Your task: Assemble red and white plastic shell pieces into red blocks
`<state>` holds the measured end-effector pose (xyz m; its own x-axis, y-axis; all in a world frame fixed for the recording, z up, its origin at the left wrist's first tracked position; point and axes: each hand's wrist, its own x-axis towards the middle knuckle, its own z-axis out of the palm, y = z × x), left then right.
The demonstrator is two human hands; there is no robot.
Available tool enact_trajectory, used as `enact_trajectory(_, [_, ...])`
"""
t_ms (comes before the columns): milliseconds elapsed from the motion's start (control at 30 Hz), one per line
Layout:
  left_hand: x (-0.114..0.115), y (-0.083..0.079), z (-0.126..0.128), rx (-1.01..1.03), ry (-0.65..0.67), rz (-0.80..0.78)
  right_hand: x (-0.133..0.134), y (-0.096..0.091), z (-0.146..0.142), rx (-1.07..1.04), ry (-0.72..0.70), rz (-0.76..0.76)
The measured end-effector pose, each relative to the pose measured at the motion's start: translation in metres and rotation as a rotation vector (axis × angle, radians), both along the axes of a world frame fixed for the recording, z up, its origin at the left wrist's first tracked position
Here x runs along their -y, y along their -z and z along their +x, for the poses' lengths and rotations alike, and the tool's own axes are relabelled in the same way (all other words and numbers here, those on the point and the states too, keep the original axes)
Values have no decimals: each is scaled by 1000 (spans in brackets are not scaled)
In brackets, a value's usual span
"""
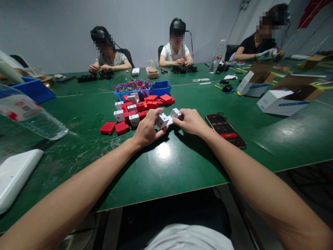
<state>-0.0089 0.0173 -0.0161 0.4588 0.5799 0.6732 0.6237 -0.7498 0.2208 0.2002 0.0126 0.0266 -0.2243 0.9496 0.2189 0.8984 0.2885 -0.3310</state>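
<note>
In my left hand (146, 130) is a small white plastic box (162, 120), pinched between the thumb and fingers. My right hand (193, 121) grips a second white box-like piece (176, 113) by its right side. The two pieces meet or overlap between my hands, and I cannot tell whether they are joined. Just beyond my left hand lies a pile of similar boxes, some white (134, 120) and some red (122, 127).
Behind the pile stand blue bins, one full of coloured wires (133, 85). A phone (225, 131) showing a timer lies right of my hands. White cartons (282, 99) stand farther right, a plastic bottle (31, 111) and white device (18, 177) left. Three people work across the green table (166, 173).
</note>
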Motion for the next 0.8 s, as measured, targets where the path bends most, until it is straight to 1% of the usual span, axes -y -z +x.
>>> enact_trajectory(100, [1, -2, 1, 30, 23, 36, 0, -1, 0, -36, -1, -20])
enact_trajectory(300, [4, -7, 1, 65, 4, 106, 0, -1, 0, -87, -18, -41])
enact_trajectory(433, [5, -6, 0, 81, 59, 175, -1, 2, -1, -63, -22, -45])
enact_trajectory(567, [4, -5, -1, 25, 128, 133, 0, 1, -2, -4, -12, -69])
enact_trajectory(667, [4, -5, -1, -2, 164, 138, 2, 0, -3, 13, -29, -78])
enact_trajectory(800, [3, -5, -1, 40, 117, 122, 2, 0, -3, 3, -41, -88])
